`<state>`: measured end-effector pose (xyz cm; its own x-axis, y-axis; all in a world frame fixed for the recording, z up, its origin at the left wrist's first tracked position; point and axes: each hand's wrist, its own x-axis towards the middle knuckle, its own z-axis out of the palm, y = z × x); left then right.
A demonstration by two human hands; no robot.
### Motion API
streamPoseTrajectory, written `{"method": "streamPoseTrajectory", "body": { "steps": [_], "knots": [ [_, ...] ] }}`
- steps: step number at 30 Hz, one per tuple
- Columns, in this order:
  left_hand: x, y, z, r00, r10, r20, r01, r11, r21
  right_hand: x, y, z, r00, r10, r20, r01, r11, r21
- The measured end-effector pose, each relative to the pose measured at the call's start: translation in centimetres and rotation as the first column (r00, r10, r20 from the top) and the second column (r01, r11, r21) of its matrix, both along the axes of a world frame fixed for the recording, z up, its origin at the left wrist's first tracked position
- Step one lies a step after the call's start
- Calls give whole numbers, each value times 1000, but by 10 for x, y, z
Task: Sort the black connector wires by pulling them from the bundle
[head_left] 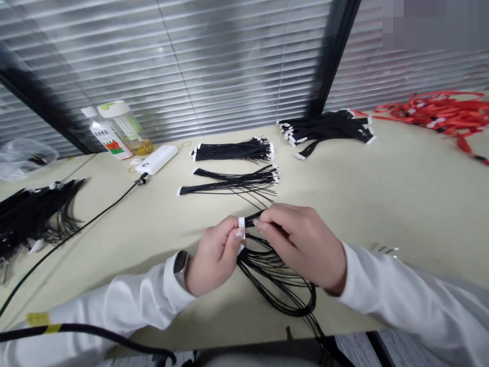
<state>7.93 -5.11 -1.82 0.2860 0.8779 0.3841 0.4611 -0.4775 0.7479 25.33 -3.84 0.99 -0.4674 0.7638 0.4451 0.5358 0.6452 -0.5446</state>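
Note:
My left hand pinches a white connector at the end of a black wire bundle. My right hand is just right of it, thumb and index finger pressed together on the black wires close to the connector. Loops of the black wires hang below both hands and run over the table's front edge. Ahead of my hands lie a loose group of black wires with white ends and a neater black bundle.
Black cables lie at the back, red cables at the back right, more black wires at left. Two bottles and a white power bank with a cord stand or lie back left. Small metal pieces are at right.

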Motion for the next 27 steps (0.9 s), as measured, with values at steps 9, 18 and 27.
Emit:
{"method": "streamPoseTrajectory", "body": {
  "steps": [9, 18, 27],
  "knots": [
    [3, 13, -2, 981, 164, 99, -150, 979, -138, 17, 28, 1, 986, -16, 164, -6, 992, 130],
    [3, 21, -1, 950, 268, 162, -240, 955, -175, 19, 4, 19, 949, -105, 299, 29, 968, 249],
    [1, 18, -5, 950, 228, 212, -198, 968, -151, 28, 21, 21, 992, 29, 126, 1, 974, -228]
  ]
}}
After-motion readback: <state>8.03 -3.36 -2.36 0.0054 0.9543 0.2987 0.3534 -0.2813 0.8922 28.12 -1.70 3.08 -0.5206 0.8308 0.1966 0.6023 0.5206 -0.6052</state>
